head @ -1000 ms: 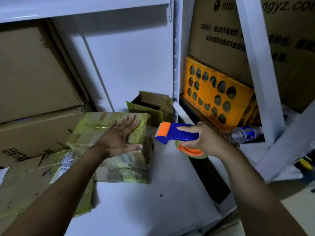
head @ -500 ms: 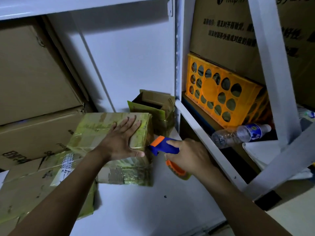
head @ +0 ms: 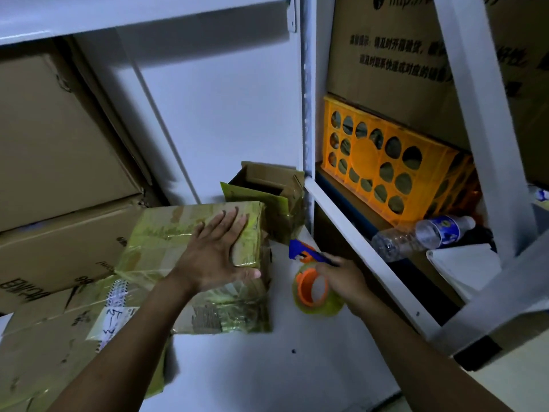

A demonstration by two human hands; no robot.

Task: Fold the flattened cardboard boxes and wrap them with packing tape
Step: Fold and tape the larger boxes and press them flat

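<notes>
A folded cardboard box (head: pixel 166 233) covered in yellowish tape stands on the white shelf surface (head: pixel 267 367). My left hand (head: pixel 217 254) lies flat on its top near the right edge, fingers spread, thumb over the front face. Right of the box, my right hand (head: pixel 341 281) grips a tape dispenser (head: pixel 312 281) with a blue handle, an orange hub and a roll of clear yellowish tape. The roll rests on or just above the shelf surface, a little apart from the box.
A small open cardboard box (head: pixel 267 188) stands behind. Large cartons (head: pixel 53 144) are stacked at left, with flattened cardboard (head: pixel 44 337) below. Right of a white shelf post (head: pixel 306 99) are an orange crate (head: pixel 386 162) and a lying plastic bottle (head: pixel 421 236).
My right hand has brought the tape dispenser down from beside the box's upper right edge to the shelf surface and turned it. My left hand stays flat on the box.
</notes>
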